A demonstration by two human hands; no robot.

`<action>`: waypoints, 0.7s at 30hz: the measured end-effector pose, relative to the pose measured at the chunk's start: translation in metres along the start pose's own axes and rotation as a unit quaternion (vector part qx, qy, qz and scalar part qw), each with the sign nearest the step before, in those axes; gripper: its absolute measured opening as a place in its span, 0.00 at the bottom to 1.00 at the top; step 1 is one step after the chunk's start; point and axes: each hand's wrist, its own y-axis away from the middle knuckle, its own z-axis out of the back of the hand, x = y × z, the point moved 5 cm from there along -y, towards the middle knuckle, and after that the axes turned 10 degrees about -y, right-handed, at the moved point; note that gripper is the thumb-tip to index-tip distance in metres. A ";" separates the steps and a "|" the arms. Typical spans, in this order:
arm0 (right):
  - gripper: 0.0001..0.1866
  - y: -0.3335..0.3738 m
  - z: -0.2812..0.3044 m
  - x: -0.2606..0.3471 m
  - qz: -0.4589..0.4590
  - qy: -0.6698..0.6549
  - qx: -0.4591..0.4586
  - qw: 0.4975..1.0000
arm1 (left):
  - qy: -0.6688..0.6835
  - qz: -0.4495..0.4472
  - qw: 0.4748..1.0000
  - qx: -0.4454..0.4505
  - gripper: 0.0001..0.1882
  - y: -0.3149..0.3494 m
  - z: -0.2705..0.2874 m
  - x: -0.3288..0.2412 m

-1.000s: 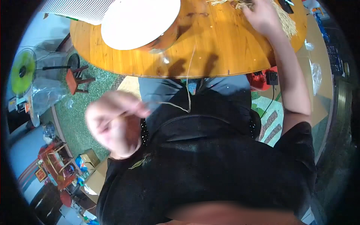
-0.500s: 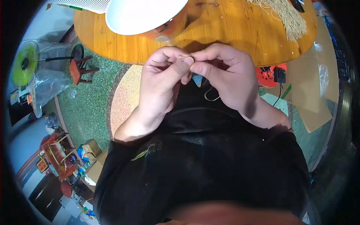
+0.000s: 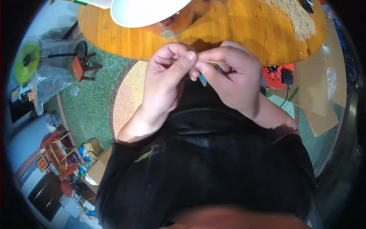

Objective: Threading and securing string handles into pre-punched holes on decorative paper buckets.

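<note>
Our left hand [image 3: 166, 76] and right hand [image 3: 242, 78] meet before the near edge of a varnished wooden table [image 3: 236, 23], a thin pale strand [image 3: 212, 62] pinched between them. Around us spreads a speckled green floor [image 3: 87, 110]; the table, rounded and orange-brown, fills the upper part of the view. Flattened cardboard [image 3: 316, 114] lies to our right, while a fan with green blades [image 3: 26, 61] stands to our left, a small reddish stool [image 3: 78, 68] between it and the table. On our left hand, thumb and forefinger press together on the strand, the other fingers curled; just beside, our right thumb and forefinger grip it too. At the table's left, cut off by the upper edge of view, a round container [image 3: 148, 13] shows a plain white inside and a reddish, patterned side; we cannot tell what its hidden part holds. Across the table, a bundle of pale strands [image 3: 303, 26] lies well to the right of the container, its loose ends pointing toward us.
</note>
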 end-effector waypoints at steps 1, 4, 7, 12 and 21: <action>0.05 0.000 0.000 0.001 0.011 -0.016 -0.004 1.000 | -0.005 0.001 1.000 -0.009 0.03 0.000 -0.001 -0.001; 0.04 0.002 -0.002 0.003 0.027 -0.049 -0.025 0.998 | -0.017 -0.017 1.000 0.003 0.04 0.003 -0.002 -0.002; 0.04 0.002 -0.003 0.004 0.042 -0.073 -0.046 0.995 | -0.012 -0.012 1.000 0.002 0.03 0.005 -0.004 -0.007; 0.05 -0.004 0.002 -0.008 0.082 -0.077 -0.133 0.985 | -0.469 -0.407 0.783 -0.036 0.14 0.010 -0.004 -0.069; 0.08 -0.025 -0.021 -0.045 0.119 -0.170 -0.184 0.961 | -0.761 -0.278 0.570 0.136 0.19 -0.044 -0.065 -0.133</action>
